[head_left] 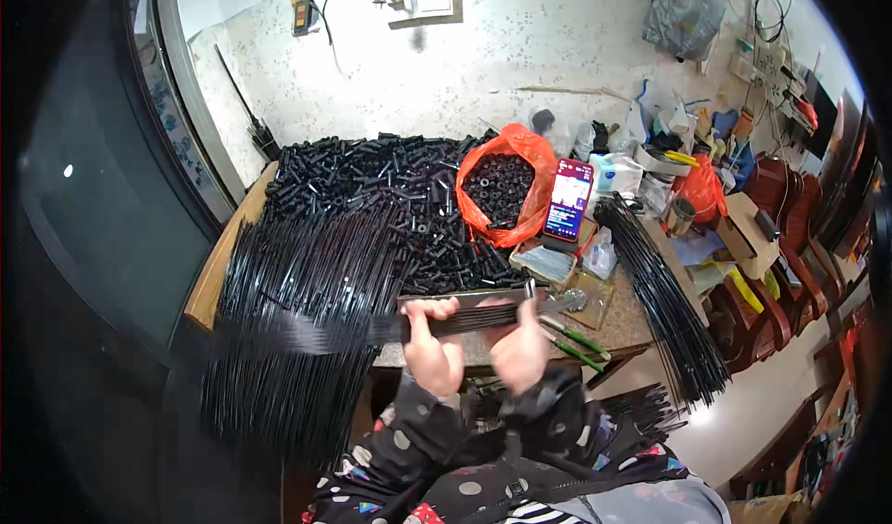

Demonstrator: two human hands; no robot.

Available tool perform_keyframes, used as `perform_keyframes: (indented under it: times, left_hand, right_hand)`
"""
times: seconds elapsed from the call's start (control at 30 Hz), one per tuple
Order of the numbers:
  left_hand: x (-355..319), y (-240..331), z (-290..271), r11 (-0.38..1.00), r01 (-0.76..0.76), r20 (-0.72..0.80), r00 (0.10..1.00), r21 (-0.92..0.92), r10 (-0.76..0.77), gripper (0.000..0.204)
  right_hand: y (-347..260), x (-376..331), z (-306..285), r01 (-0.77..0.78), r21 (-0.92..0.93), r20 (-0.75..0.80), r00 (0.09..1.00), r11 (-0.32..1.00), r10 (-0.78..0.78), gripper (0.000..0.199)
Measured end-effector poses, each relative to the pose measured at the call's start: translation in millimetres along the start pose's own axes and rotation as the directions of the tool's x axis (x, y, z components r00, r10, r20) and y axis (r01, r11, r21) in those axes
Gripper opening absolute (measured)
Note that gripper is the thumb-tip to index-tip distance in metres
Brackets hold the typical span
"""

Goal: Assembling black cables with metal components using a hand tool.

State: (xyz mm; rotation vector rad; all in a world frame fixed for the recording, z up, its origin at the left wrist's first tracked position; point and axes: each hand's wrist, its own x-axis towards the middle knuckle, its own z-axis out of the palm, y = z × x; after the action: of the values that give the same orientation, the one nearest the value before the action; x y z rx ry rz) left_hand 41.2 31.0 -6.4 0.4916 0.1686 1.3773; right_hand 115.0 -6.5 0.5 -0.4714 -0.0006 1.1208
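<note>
My left hand point(435, 352) is closed around a bundle of thin black rods point(476, 320), held level in front of me over the table's near edge. My right hand point(520, 349), smeared by motion, grips the same bundle near its right end, thumb up. The bundle's left part blurs out over a broad spread of long black rods point(302, 273). Behind it lies a heap of short black tubular pieces point(372, 180). An orange plastic bag point(476, 225) holds small black ring-shaped parts point(506, 185).
A lit phone point(567, 201) stands right of the bag. Green-handled pliers point(581, 340) lie right of my hands. Another sheaf of black rods point(662, 306) overhangs the table's right edge. A wooden board point(209, 278) borders the left side. Brown chairs point(785, 245) stand at right.
</note>
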Motion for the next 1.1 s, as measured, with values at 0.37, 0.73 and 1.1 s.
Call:
perform_keyframes:
  times: [0.37,0.73,1.1]
  left_hand:
    - [-28.2,34.9,23.8,0.59,-0.315,0.638,0.599,0.743,-0.484,0.028]
    - [33.7,14.0,11.7,0.458,-0.364,0.557,0.719,0.811,-0.416,0.013]
    - [65.7,37.6,24.4,0.558,-0.253,0.607,0.195,0.79,-0.771,0.07]
  right_hand:
    - [-57.5,-10.4,21.2,0.673,-0.286,0.647,0.66,0.682,-0.381,0.03]
    - [2.9,13.8,-73.7,0.12,-0.663,0.57,0.72,0.739,0.395,0.022]
    - [9.3,8.5,-92.2,0.025,-0.522,0.328,0.928,0.852,0.174,0.016]
